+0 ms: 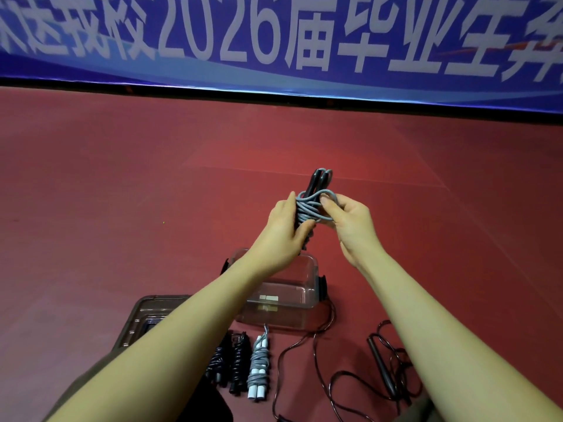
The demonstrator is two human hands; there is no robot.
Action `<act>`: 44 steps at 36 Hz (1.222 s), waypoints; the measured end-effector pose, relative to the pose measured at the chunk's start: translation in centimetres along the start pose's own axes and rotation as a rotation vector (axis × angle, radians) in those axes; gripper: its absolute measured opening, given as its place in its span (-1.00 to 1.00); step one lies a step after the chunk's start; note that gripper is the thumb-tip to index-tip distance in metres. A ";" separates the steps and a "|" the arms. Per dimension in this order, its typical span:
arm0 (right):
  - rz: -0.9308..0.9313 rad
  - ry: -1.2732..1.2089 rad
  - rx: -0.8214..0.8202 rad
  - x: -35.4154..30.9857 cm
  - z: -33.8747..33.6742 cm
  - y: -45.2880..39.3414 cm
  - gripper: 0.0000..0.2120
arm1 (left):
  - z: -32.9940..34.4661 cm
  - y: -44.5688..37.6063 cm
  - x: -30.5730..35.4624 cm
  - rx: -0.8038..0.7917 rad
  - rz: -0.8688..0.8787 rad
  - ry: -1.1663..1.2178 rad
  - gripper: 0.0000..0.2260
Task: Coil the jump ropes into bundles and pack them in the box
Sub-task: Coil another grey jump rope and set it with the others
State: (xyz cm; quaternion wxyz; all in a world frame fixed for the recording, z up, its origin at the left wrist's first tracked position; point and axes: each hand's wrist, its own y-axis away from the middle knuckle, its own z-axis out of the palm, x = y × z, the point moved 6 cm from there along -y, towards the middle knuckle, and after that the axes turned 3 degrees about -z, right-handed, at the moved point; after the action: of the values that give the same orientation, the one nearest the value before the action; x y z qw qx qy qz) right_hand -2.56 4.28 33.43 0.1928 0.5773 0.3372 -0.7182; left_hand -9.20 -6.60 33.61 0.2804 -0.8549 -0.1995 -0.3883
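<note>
A grey jump rope with black handles (313,205) is held up above the floor, its cord wound round the handles. My left hand (285,220) grips the bundle from the left. My right hand (344,216) pinches a grey loop of cord on the right side. Below them stands a clear plastic box (283,295) on the red floor. Three coiled bundles lie in front of the box: a grey one with white handles (259,368) and two black ones (236,363). A loose dark rope (380,365) sprawls at the right.
The box's clear lid (143,318) lies on the floor to the left, partly under my left forearm. A blue banner with white characters (274,41) runs along the far edge of the red floor (122,193).
</note>
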 end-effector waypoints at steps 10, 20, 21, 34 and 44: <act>-0.038 0.057 0.009 -0.9 0.9 0.7 -0.89 | 1.5 0.5 -0.2 0.134 -0.108 -0.085 -0.31; -0.163 0.327 -0.089 -1.7 1.3 0.6 -0.83 | 0.6 -0.3 -0.9 0.169 -0.317 0.204 -0.60; -0.176 0.344 -0.096 -1.8 1.1 0.5 -0.84 | 0.9 -0.4 -1.0 0.143 -0.327 0.254 -0.56; -0.116 0.316 -0.049 -1.0 0.0 0.0 -0.91 | 0.9 -1.0 -0.7 0.041 -0.218 0.087 -0.66; -0.158 0.442 -0.033 -1.1 1.1 0.1 -0.85 | 0.6 -0.1 0.4 0.278 -0.175 -0.346 -0.48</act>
State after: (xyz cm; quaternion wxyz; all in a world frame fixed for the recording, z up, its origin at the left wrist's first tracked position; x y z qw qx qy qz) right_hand -3.00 3.32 34.57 0.0668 0.6891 0.4273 -0.5814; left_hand -8.71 -6.07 33.62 0.3225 -0.8412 -0.3694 -0.2277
